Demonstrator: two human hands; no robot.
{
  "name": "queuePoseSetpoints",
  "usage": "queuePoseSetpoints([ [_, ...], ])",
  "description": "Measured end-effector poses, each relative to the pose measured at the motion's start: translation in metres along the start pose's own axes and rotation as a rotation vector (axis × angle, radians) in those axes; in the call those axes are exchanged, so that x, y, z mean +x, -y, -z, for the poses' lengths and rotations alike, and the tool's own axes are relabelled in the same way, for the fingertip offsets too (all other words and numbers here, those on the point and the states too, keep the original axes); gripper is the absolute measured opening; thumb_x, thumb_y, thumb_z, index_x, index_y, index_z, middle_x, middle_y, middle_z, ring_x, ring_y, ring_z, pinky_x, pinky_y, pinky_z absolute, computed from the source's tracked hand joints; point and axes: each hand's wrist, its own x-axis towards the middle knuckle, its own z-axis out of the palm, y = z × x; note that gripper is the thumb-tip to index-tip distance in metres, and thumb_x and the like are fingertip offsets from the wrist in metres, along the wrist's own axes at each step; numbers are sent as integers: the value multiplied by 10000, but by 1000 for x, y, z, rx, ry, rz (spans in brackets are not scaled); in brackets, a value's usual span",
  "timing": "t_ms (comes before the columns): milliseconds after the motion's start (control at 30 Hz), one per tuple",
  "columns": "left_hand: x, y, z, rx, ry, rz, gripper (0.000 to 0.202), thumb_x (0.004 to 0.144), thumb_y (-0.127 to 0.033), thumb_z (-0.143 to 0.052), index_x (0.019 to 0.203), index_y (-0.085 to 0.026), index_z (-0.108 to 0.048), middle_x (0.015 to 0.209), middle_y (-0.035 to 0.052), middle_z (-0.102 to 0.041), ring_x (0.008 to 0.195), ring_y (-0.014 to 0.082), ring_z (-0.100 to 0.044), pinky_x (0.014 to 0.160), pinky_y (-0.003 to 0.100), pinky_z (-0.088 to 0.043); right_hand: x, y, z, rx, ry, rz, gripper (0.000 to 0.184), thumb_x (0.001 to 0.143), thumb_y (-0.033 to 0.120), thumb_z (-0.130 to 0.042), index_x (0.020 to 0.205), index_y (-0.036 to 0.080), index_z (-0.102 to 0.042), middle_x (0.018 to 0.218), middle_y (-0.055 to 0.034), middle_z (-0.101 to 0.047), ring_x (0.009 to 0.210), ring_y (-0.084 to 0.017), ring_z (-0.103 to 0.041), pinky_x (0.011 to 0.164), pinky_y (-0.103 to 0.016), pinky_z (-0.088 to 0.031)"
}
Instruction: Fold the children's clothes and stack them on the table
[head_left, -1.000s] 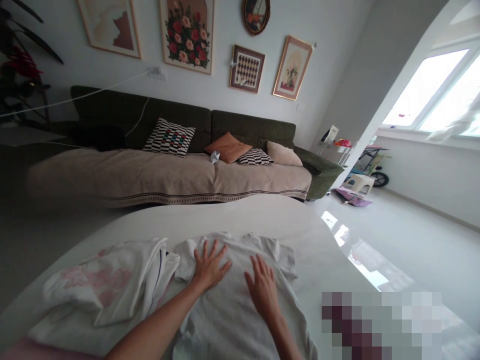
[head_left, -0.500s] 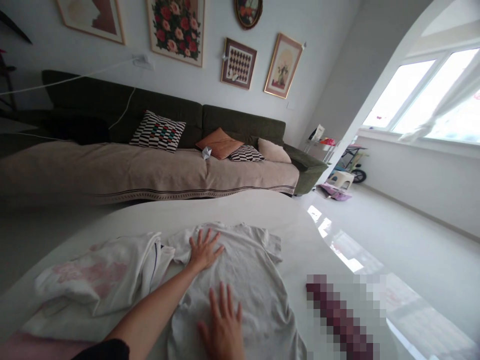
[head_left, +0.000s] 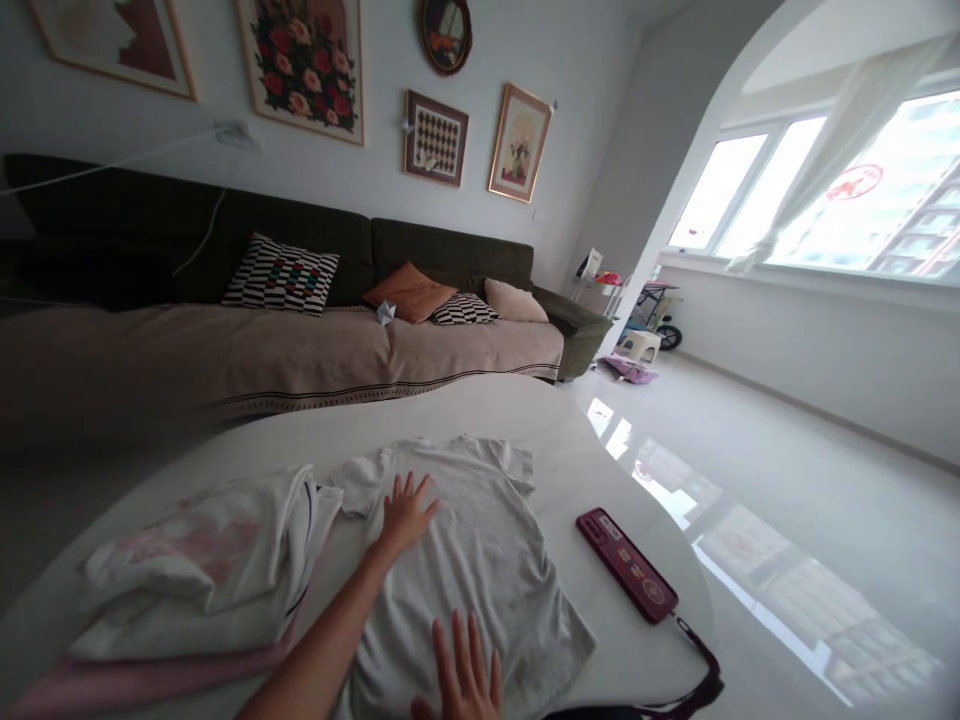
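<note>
A light grey T-shirt (head_left: pixel 487 540) lies spread on a white table (head_left: pixel 547 420), its sleeves toward the far side and some wrinkles across its body. My left hand (head_left: pixel 405 515) rests flat on the shirt's upper left part, fingers spread. Lower down, my right hand (head_left: pixel 466 675) is laid on the shirt near its bottom, fingers stretched out; the frame's lower edge cuts off its wrist. To the left sits a bunched white garment with pink patches (head_left: pixel 202 555), with a pink cloth (head_left: pixel 165 670) under it.
A phone in a dark red case (head_left: pixel 628 565) with a strap (head_left: pixel 701 665) lies near the table's right edge. Beyond the table stands a green sofa (head_left: pixel 450 240) with a beige cover and several cushions. Shiny floor (head_left: pixel 787 480) stretches off to the right.
The view has turned to the right, so the sofa and pictures appear farther left. My right hand has slid toward the shirt's lower end. My left hand stays on its upper left part.
</note>
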Motion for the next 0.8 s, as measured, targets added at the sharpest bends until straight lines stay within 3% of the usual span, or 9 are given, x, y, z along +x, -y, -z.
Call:
queuePoseSetpoints([
  [67,-44,-5,-3,-9,8,-26,512,873,-449,-299,1328,-227,-377,1385,84,-395,1303,294,-267,998,444,-326,14,3,7,30,12,-12,520,812,458,-445,1305,310,-376,1386,-17,-339,1270,-291,-326,972,-503,-363],
  [133,-92,-2,-10,-17,10,-65,489,878,-436,-298,1312,-238,-405,1394,54,-385,1317,268,-241,1036,418,-299,25,-1,11,36,53,-40,517,832,454,-411,1318,287,-358,1402,-30,-308,1289,-280,-290,993,-506,-333],
  [233,-152,11,-21,-77,76,-227,500,870,-460,-330,1351,-327,-294,1451,8,-259,1337,281,-170,1055,519,-236,33,-10,13,16,155,-35,550,836,518,-362,1328,275,-338,1416,-62,-277,1302,-294,-248,1002,-539,-290],
  [300,-177,20,-23,-102,104,-285,518,872,-477,-329,1363,-390,-191,1467,-14,-194,1340,278,-157,1053,561,-203,32,-13,14,-11,192,-5,591,834,557,-324,1345,262,-301,1433,-81,-233,1313,-304,-205,1007,-552,-263],
  [400,-192,28,-18,-126,98,-293,537,875,-473,-340,1363,-416,-123,1476,-11,-157,1342,268,-155,1052,574,-185,28,-12,16,-58,194,21,616,841,562,-288,1365,240,-254,1449,-89,-192,1328,-297,-155,1018,-540,-243],
  [633,-210,30,-8,-178,84,-231,564,864,-448,-396,1367,-389,-146,1478,21,-146,1346,284,-124,1044,574,-191,19,-5,19,-92,228,74,624,830,553,-317,1366,238,-268,1459,-99,-191,1336,-309,-134,1003,-541,-248],
  [733,-219,35,-1,-189,132,-239,594,843,-453,-439,1363,-392,-159,1478,23,-133,1346,287,-116,1045,568,-195,23,-25,26,-59,250,154,584,833,541,-319,1354,279,-300,1454,-58,-237,1336,-287,-169,996,-515,-276],
  [800,-222,42,4,-197,163,-259,613,828,-453,-471,1360,-391,-174,1478,27,-132,1344,287,-128,1045,558,-206,29,-56,35,-80,171,73,549,854,475,-292,1345,232,-326,1416,-79,-328,1311,-271,-256,991,-475,-300],
])
